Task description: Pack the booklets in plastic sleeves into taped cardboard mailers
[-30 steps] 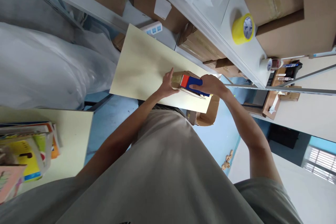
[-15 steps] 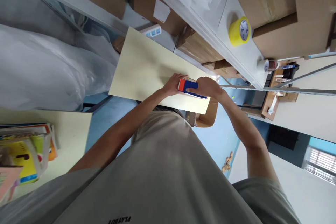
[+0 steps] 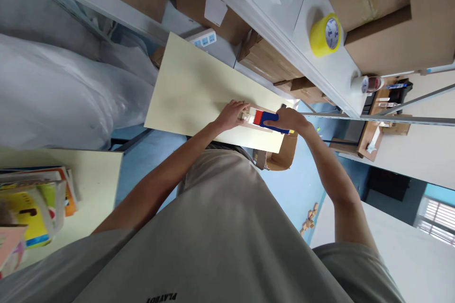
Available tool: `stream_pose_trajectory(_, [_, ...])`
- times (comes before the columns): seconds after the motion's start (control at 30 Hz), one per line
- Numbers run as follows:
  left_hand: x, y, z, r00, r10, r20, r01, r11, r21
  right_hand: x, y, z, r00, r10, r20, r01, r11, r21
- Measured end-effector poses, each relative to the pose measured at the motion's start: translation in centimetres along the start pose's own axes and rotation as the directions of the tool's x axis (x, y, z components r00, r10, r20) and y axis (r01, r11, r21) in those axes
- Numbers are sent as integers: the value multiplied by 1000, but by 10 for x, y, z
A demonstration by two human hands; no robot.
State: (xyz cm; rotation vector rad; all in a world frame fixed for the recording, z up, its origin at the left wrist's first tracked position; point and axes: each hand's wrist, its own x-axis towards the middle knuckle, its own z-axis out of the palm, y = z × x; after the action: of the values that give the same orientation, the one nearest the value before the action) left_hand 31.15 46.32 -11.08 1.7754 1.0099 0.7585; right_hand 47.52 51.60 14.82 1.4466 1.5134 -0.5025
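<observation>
My right hand (image 3: 289, 120) is closed around the handle of a blue and red tape dispenser (image 3: 272, 121). A shiny strip of clear tape (image 3: 249, 116) shows between the dispenser's red end and my left hand (image 3: 231, 116). Under the tape and the dispenser lies a light brown cardboard piece (image 3: 261, 129), partly covered. My left hand grips its left end, with the fingers curled over it beside the tape. Both hands are over a pale yellow tabletop (image 3: 192, 80).
On the white shelf (image 3: 302, 38) sits a yellow tape roll (image 3: 324, 35). A power strip (image 3: 204, 39) and cardboard boxes (image 3: 268, 59) lie behind the tabletop. Below its right end is an open carton (image 3: 286, 154). Books (image 3: 31, 208) are at the lower left.
The tape dispenser in my right hand has moved a little to the right, away from my left hand. Clear tape now shows in the gap. My left hand has barely moved.
</observation>
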Motion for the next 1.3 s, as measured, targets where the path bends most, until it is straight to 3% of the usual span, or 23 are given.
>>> stream_pose_trajectory(0.17, [-4,-3,5,999,6,-39,-7,1000,-23,31,16,20,999,-6,39,5,999,33])
stream_pose_trajectory(0.37, [-18,11,8,994,-83,-69,84,996,18,58,26,36,997,-76,22,74,994,84])
stream_pose_trajectory(0.57, [-39,38,28,994,-106,7,103,972,212,70,36,48,984,-180,-10,181,979,99])
stream_pose_trajectory(0.7, [-46,60,51,978,-195,73,156,918,366,79,43,61,963,-261,-65,266,959,98])
stream_pose_trajectory(0.87, [-41,72,67,942,-330,52,268,838,476,90,51,75,929,-344,-136,363,920,152])
stream_pose_trajectory(1.03, [-42,74,67,919,-392,33,316,785,533,92,61,77,882,-439,-168,467,860,205])
stream_pose_trajectory(1.1, [-44,74,65,916,-399,45,311,776,549,89,79,79,863,-477,-164,504,829,243])
stream_pose_trajectory(1.2, [-46,74,60,910,-407,77,295,768,568,83,126,89,846,-518,-128,530,790,308])
stream_pose_trajectory(1.3, [-46,74,57,908,-409,88,293,773,563,77,186,108,878,-472,-84,473,824,313])
